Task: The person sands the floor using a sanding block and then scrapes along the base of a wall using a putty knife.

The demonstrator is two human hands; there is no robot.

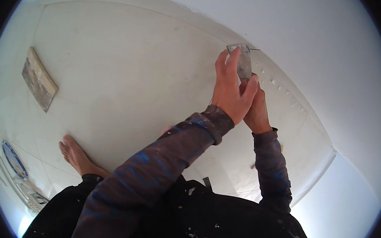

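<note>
A putty knife (pixel 244 66) with a wide, plaster-smeared metal blade is in both my hands, close to the foot of the white wall. My left hand (pixel 231 88) lies over it, fingers stretched along the blade and thumb down by the handle end. Beneath and to the right, my right hand (pixel 258 109) is closed round the handle, which is mostly hidden. The blade's far edge is at the joint between floor and wall. Small white plaster lumps (pixel 280 87) dot the floor along the wall, right of the blade.
A flat board (pixel 40 79) smeared with plaster lies on the tiled floor (pixel 128 61) at left. A blue-rimmed oval object (pixel 14 159) is at the far left edge. My bare foot (pixel 77 156) rests on the floor. The white wall (pixel 311 39) runs along the top and right.
</note>
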